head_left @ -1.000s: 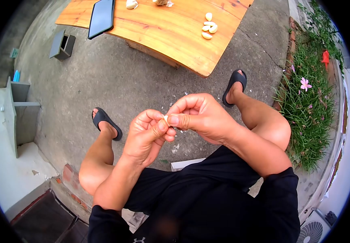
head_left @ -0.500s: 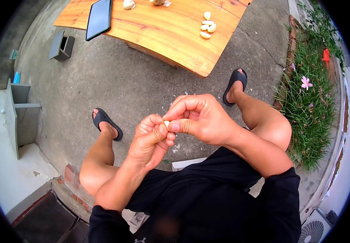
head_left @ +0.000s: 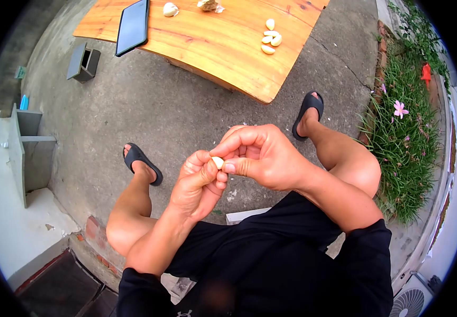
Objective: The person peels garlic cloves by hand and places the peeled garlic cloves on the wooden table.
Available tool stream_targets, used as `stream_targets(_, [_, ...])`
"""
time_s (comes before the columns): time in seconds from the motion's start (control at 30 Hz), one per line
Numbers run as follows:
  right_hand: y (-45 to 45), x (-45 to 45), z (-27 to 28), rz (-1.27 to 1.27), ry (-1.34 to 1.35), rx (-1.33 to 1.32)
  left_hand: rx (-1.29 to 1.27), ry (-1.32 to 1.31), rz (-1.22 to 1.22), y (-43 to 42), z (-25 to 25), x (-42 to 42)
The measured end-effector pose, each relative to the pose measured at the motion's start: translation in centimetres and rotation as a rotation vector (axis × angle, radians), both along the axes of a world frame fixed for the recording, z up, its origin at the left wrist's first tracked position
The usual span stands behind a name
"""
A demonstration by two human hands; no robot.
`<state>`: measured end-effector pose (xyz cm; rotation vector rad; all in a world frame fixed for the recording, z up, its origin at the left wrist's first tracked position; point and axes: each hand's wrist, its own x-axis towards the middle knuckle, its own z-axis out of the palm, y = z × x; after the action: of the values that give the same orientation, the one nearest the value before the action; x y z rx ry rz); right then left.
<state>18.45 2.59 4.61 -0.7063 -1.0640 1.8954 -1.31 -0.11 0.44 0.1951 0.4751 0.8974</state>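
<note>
A small pale garlic clove (head_left: 218, 162) is pinched between my two hands, in front of my lap. My left hand (head_left: 197, 182) is closed on it with thumb and fingertips. From the other side, my right hand (head_left: 263, 156) grips the same clove between thumb and index finger. Several peeled garlic cloves (head_left: 268, 49) lie in a loose group near the right end of the wooden table (head_left: 212, 53). Farther back on the table are a whitish garlic bulb (head_left: 170, 9) and a partly broken garlic bulb (head_left: 207, 5) with papery skin beside it.
A dark tablet or phone (head_left: 133, 27) lies at the table's left edge. On the concrete floor (head_left: 186, 111) stands a small grey box (head_left: 84, 63). A planted strip (head_left: 397, 142) with pink flowers runs along the right side. My feet in black slippers (head_left: 144, 164) are apart on the floor.
More of the garlic clove shows between my fingertips than before. Both hands keep nearly the same place, and the whole view has shifted slightly.
</note>
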Motion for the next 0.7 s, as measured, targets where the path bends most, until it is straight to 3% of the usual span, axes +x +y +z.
stream_targets(0.33, [0.0,0.3,0.7,0.035,0.075,-0.13,-0.031,-0.064,0.017,0.6,0.6,0.3])
stream_targets(0.47, [-0.1,0.0,0.4,-0.056,-0.083,-0.003,0.008,-0.048,0.036,0.5,0.5,0.3])
stream_targets(0.63, [0.0,0.5,1.5,-0.157,-0.578,0.289,0.121,0.22,0.024,0.8,1.8,0.4])
stream_targets(0.7, [0.1,0.9,2.1,-0.151,-0.654,0.426,0.163,0.335,0.029,0.8,2.1,0.4])
